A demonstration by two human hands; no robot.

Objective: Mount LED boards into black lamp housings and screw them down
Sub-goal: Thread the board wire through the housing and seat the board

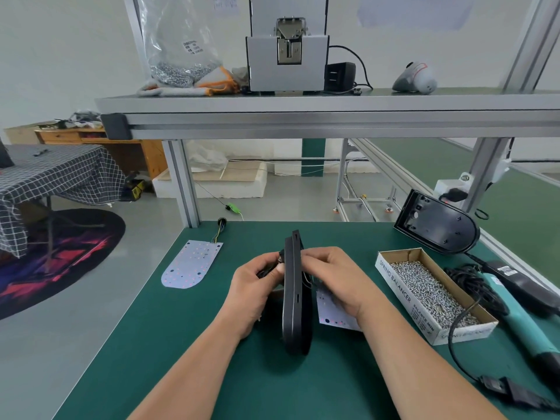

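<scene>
A black lamp housing (295,301) stands on edge on the green mat, seen edge-on between my hands. My left hand (256,291) grips its left side, fingers pinching a small black cable part near the top. My right hand (335,281) holds the right side, fingers curled on the housing's upper edge. A white LED board (331,310) lies partly hidden under my right wrist, thin wires running from it to the housing. A second LED board (191,263) with coloured wires lies flat at the left. Another black housing (439,225) leans at the far right, inside facing me.
A cardboard box (391,274) full of several small screws sits right of my hands. A teal electric screwdriver (515,316) with black cables lies at the right edge. A shelf (303,119) overhead carries a screw feeder machine (288,62) and a bag of screws (178,68).
</scene>
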